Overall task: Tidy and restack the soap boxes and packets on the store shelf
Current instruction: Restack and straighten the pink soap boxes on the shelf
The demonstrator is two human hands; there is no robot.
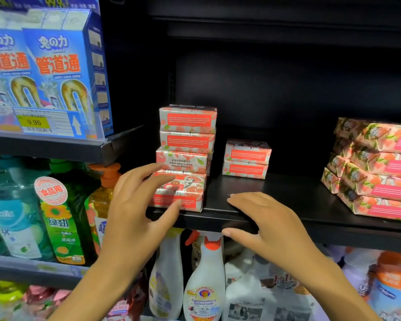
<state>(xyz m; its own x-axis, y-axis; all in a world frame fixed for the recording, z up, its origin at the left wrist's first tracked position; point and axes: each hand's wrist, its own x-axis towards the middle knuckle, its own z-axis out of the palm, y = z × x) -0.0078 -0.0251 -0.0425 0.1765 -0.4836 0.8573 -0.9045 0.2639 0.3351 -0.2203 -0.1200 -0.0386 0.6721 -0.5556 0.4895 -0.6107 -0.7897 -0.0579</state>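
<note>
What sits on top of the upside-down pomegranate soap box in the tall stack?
Two more soap boxes lie flat on the upside-down box. Anything behind the stack is hidden.

Bare forearms, sleeveless, no jewellery

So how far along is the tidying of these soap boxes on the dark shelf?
Partly done. A tall stack stands squared, though its lower boxes sit slightly forward. A pair is stacked beside it. The left hand reaches the tall stack's bottom box; the right hand hovers open, empty. The packets at right are piled askew and need straightening.
</note>
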